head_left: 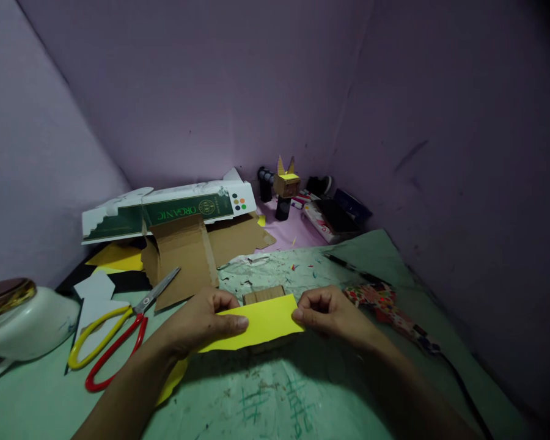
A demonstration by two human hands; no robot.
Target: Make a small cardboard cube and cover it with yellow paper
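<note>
**Both hands pinch a yellow sheet over a cardboard block**

The person's left hand (201, 321) and right hand (332, 311) each grip one end of a yellow paper (266, 321). The thumbs lie on top of the sheet and the other fingers are curled beneath or behind it. The sheet is held flat and slightly tilted, low over the near middle of the green desk (275, 397). Directly behind its far edge a small brown cardboard block (263, 294) shows. Whether the paper touches the block cannot be told.

To the left of the left hand lie scissors (119, 333) with one yellow and one red handle loop, blades closed and pointing toward the back. They rest partly on white paper pieces (96, 287). Farther back is a flattened box (174, 211) printed with the word ORGANIC, with a brown cardboard flap (183, 253) spread in front of it. At the far left edge stands a white vessel (22, 324) with a gold-rimmed lid.

Right of the right hand lies a colourfully patterned object (385, 305) with a dark cord running from it toward the near right edge. A black pen (348, 264) lies just beyond it. In the back corner stands a little cardboard figure (286, 183) with a yellow top and two pointed ears. Paper scraps dot the desk.
</note>
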